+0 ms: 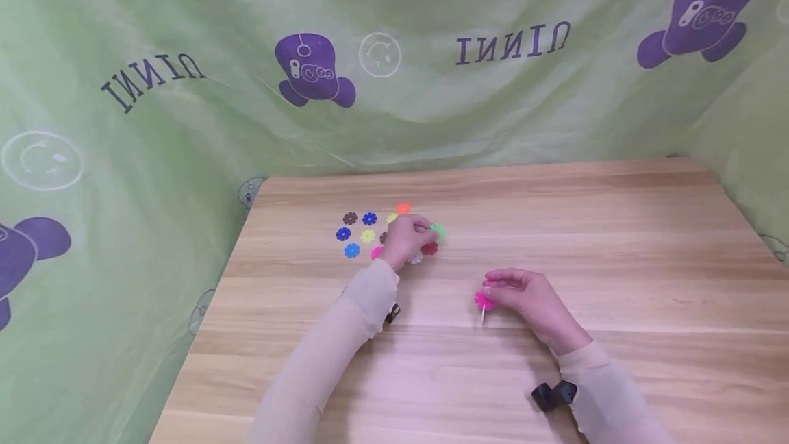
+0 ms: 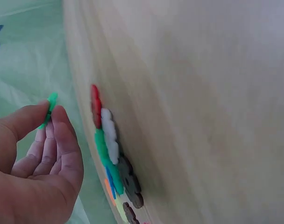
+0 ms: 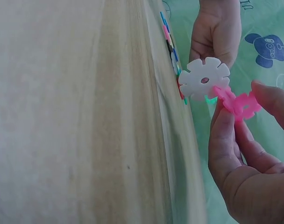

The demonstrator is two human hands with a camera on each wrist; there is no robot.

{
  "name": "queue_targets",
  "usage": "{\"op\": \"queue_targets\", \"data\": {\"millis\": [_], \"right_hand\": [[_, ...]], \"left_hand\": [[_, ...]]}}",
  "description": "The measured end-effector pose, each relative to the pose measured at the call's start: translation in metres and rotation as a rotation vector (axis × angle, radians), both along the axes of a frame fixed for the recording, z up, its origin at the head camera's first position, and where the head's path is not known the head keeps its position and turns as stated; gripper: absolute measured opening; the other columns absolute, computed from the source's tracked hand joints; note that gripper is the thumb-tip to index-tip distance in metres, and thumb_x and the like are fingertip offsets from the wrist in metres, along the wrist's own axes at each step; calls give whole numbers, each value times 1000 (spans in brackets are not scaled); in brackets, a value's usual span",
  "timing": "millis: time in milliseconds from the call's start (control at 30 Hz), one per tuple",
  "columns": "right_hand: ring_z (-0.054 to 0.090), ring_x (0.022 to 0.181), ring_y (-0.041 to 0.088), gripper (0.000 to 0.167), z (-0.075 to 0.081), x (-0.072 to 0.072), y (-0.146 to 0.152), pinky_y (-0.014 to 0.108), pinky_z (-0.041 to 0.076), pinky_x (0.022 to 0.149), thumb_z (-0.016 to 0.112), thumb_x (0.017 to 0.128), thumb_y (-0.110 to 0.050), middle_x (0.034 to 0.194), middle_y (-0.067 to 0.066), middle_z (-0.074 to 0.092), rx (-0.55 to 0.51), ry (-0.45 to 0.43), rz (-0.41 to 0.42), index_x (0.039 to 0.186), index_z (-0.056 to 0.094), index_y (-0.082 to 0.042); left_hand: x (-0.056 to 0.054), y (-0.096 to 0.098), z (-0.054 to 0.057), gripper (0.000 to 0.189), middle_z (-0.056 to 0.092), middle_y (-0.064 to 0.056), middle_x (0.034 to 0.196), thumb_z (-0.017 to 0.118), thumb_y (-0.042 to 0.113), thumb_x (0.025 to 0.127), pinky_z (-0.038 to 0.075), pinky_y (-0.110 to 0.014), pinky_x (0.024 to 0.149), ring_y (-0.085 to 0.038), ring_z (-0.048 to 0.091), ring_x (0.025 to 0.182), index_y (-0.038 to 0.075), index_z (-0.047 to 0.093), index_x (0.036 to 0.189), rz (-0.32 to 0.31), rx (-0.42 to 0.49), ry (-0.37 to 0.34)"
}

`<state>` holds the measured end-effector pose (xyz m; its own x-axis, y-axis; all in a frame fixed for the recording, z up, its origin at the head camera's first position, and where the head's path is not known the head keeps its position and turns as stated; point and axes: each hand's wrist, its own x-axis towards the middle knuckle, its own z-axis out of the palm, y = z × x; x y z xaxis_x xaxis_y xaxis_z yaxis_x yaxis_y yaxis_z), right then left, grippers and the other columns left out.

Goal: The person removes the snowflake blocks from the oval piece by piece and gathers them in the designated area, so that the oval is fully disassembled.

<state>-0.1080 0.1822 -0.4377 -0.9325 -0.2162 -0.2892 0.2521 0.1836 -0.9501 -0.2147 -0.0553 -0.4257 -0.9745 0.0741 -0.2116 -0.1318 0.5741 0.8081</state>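
My left hand (image 1: 405, 240) pinches a green notched plastic disc (image 2: 53, 99) between thumb and fingers, above a spread of similar discs at the table's left. In my right hand (image 1: 535, 301), nearer the table's middle, are pink notched discs (image 3: 244, 106) set at an angle to each other. A white notched disc (image 3: 192, 78) is joined to the pink ones. From above, the white piece shows edge-on below the pink. Beside the left hand a red disc (image 1: 430, 249) lies flat, with a white one (image 1: 416, 259) close by. The left hand partly hides several discs.
Flat on the wooden table (image 1: 592, 225) lie blue (image 1: 370, 218), brown (image 1: 350, 218), yellow (image 1: 368, 236), light blue (image 1: 352, 251) and orange (image 1: 403, 208) discs. A green patterned cloth (image 1: 431, 129) hangs behind and beside the table. Each wrist carries a small black camera (image 1: 553, 395).
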Motion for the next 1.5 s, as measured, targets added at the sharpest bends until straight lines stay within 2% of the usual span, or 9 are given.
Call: {"op": "queue_targets", "data": {"millis": [133, 333, 500, 667, 867, 1000, 1167, 1333, 1500], "right_hand": [[70, 93, 11, 55, -3, 1, 1, 19, 53, 85, 78, 85, -23, 110, 12, 72, 2, 4, 10, 127, 58, 7], [70, 94, 10, 54, -3, 4, 3, 18, 53, 86, 77, 85, -20, 115, 19, 70, -19, 9, 3, 126, 57, 9], [70, 93, 10, 54, -2, 4, 8, 19, 53, 85, 78, 85, -20, 112, 16, 71, -20, 9, -8, 126, 57, 8], [70, 92, 11, 53, -2, 3, 7, 20, 54, 84, 78, 84, -19, 107, 11, 71, -24, 8, -9, 126, 58, 8], [70, 92, 9, 54, -3, 2, 5, 19, 54, 84, 78, 85, -18, 110, 14, 71, -34, 6, -7, 126, 57, 9], [71, 91, 10, 55, -4, 2, 5, 20, 55, 84, 78, 84, -17, 112, 18, 70, -41, 12, -10, 127, 55, 10], [71, 91, 11, 57, -5, 1, 3, 22, 57, 82, 79, 83, -13, 115, 22, 66, -59, 21, -18, 128, 53, 9], [72, 90, 12, 54, -3, -2, 0, 23, 58, 81, 81, 81, -14, 111, 18, 69, -57, 41, -13, 124, 54, 6], [73, 90, 11, 53, -4, -2, -5, 22, 58, 80, 81, 81, -14, 108, 20, 72, -11, 86, 7, 123, 55, 4]], "left_hand": [[-9, 2, -4, 23, 75, -11, 98, 76, 15, 85, 57, -29, 78, -17, 71, 80, 3, 71, 104, -16, -62, 39], [-18, 10, -6, 23, 74, -13, 100, 75, 14, 86, 57, -33, 85, -20, 71, 84, 2, 70, 105, -32, -108, 43], [-25, 18, -5, 23, 74, -12, 101, 73, 13, 88, 58, -33, 84, -21, 70, 84, 3, 71, 108, -43, -193, 79], [-28, 15, -4, 28, 72, -13, 108, 73, 11, 88, 56, -35, 90, -24, 69, 96, 2, 69, 114, -45, -278, 129], [-25, 10, -2, 35, 71, -14, 116, 74, 11, 87, 54, -37, 96, -27, 68, 108, 2, 67, 121, -54, -259, 142], [-18, 9, 1, 32, 73, -12, 112, 72, 14, 89, 56, -34, 92, -24, 70, 102, 3, 68, 119, -83, -159, 123], [9, 16, 10, 31, 74, -2, 106, 72, 28, 90, 57, -30, 86, -16, 70, 90, 12, 70, 116, -195, 0, -38], [40, 33, 22, 28, 75, 7, 91, 75, 40, 86, 53, -34, 91, -7, 68, 89, 20, 74, 106, -319, 27, -147], [59, 43, 25, 22, 73, 10, 84, 79, 39, 82, 52, -31, 83, -8, 64, 85, 20, 76, 93, -303, 30, -166]]}}
